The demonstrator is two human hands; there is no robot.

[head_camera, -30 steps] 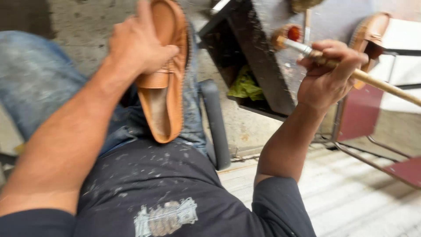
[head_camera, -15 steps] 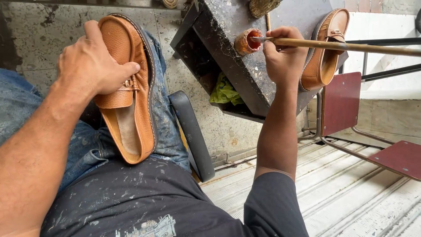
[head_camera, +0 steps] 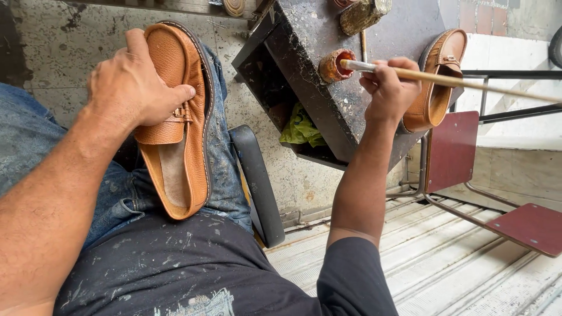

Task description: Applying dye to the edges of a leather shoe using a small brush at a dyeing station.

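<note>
- A dark, paint-flecked shirt filled the six o'clock edge of the view, with blue denim jeans (head_camera: 35, 146) on the legs above it.
- A tan pebbled-leather loafer with a pale stitched edge and a small metal buckle (head_camera: 175, 123) lay on the lap at about ten o'clock, its opening facing up and its toe pointing away towards twelve.
- The left hand (head_camera: 132, 88) lay over the loafer's upper, fingers closed around the far side and the thumb pressed onto the strap beside the buckle, gripping the shoe.
- A black curved chair arm (head_camera: 257, 187) ran just right of the knee, near the centre.
- A ribbed pale metal floor (head_camera: 445, 263) spread out at four o'clock, with dark red metal plates on a thin frame (head_camera: 527, 225) standing on it.
- A dark, scuffed, glue-stained worktop (head_camera: 328, 111) sat at one o'clock, with a green crumpled rag (head_camera: 301, 129) tucked in the open space beneath it.
- The right hand (head_camera: 389, 88) pinched a long pale wooden brush handle (head_camera: 468, 82) between thumb and fingers over the worktop; the handle ran off towards three o'clock.
- The brush tip reached the mouth of a small round rust-coloured pot (head_camera: 333, 65) lying on the worktop, just left of the hand.
- A second tan leather loafer (head_camera: 436, 82) rested at two o'clock, partly hidden behind the right hand.
</note>
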